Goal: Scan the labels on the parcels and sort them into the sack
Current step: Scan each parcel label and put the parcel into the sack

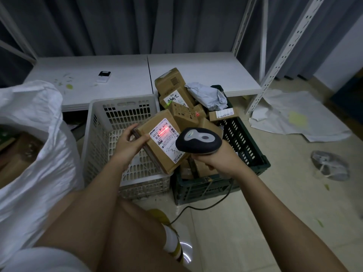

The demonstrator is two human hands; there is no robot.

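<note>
Over the crates, hands grip a tilted parcel (157,143), label up, and scanner (198,141).

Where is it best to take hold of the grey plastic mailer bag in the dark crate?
Probably the crumpled upper bulge of the grey mailer bag, from above: it lies on top of the boxes in the dark crate, soft and uncovered.

The scanner (198,141) hides the lower right corner of the held parcel's label (167,139), whose fine print is too small to read. The sack (33,138) is cut off at the left edge, its contents dim.
</note>
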